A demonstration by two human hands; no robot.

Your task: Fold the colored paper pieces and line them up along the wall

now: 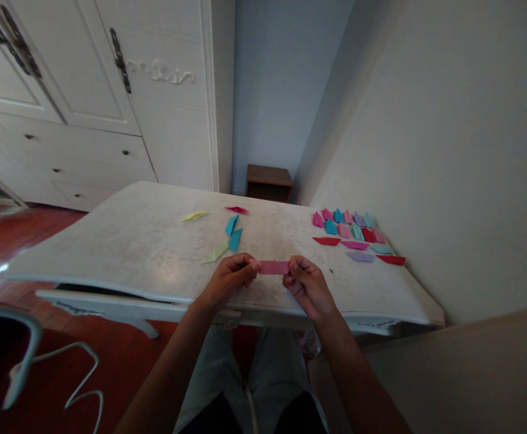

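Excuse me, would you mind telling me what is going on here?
A person's left hand and right hand hold a pink paper strip by opposite ends, over the near side of a white table. Beyond the left hand lie a few scattered folded pieces; on the right, near the wall, many colored paper shapes sit in rows.

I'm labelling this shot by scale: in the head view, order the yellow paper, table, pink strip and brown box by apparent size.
1. Table
2. Brown box
3. Pink strip
4. Yellow paper

The strip is nearer the camera, so its true size against the yellow paper is unsure.
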